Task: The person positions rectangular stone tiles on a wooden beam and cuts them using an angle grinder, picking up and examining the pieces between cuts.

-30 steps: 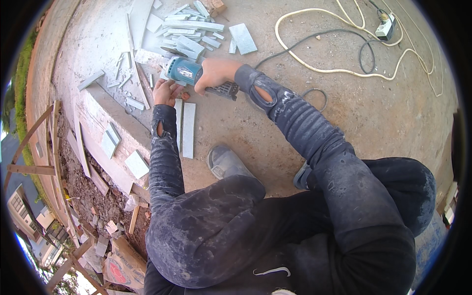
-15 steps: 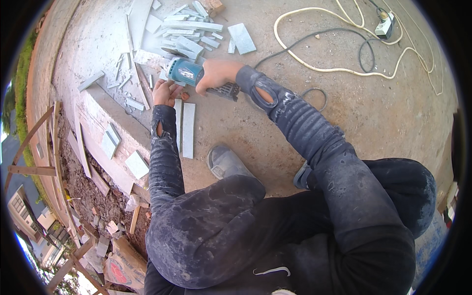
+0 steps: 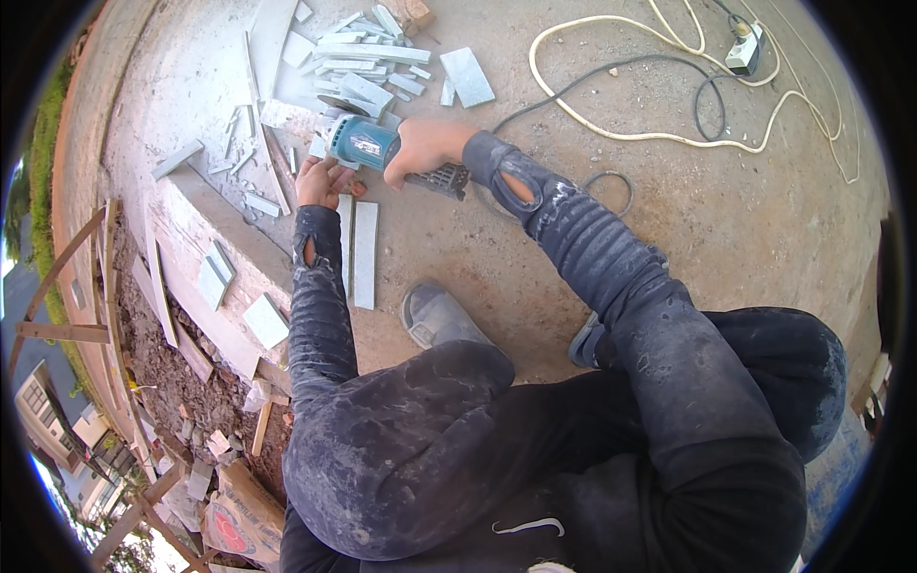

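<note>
My right hand (image 3: 427, 153) is wrapped round the body of a teal angle grinder (image 3: 365, 141), held low over the ground. Its disc (image 3: 336, 101) points away from me, near a heap of cut tile strips (image 3: 368, 57). Close beside the grinder head, my left hand (image 3: 321, 180) has its fingers bent and closed at a small pale tile piece (image 3: 318, 145). The grinder partly covers the spot where disc and piece come close, so contact cannot be made out. Two long tile strips (image 3: 365, 253) lie just right of my left forearm.
A dark cord (image 3: 611, 69) and a thick cream cable (image 3: 611, 132) loop across the ground toward a white socket block (image 3: 743, 53). Two loose tiles (image 3: 467, 76) lie beyond my right hand. A low concrete step (image 3: 234, 224), wooden strips and rubble are at the left.
The grinder and my right hand have shifted slightly to the right. A little more of the pale tile piece shows by my left fingers; my left hand stays nearly in place.
</note>
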A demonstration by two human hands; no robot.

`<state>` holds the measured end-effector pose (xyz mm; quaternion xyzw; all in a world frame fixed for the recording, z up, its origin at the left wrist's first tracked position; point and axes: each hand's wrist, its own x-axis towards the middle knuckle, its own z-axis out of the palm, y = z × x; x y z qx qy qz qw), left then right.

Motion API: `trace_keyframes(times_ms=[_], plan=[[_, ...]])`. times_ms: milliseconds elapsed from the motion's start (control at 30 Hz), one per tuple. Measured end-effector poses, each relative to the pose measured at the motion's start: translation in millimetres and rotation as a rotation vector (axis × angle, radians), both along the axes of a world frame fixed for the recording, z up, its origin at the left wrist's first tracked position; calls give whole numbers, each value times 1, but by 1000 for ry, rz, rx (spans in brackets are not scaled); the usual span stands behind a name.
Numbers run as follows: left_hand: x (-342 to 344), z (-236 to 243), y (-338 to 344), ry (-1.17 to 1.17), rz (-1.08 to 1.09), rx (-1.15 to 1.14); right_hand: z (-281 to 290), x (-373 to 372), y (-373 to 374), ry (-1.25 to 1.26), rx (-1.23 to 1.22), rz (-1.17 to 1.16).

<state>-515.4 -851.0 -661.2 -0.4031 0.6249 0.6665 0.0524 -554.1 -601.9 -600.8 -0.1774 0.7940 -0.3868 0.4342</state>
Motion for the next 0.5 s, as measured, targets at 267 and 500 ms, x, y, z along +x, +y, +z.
trace_keyframes(times_ms=[267, 500], plan=[[-1, 0, -1, -8, 1, -3, 2, 2, 3, 9, 1, 8], [-2, 4, 5, -14, -12, 3, -6, 4, 6, -5, -7, 6]])
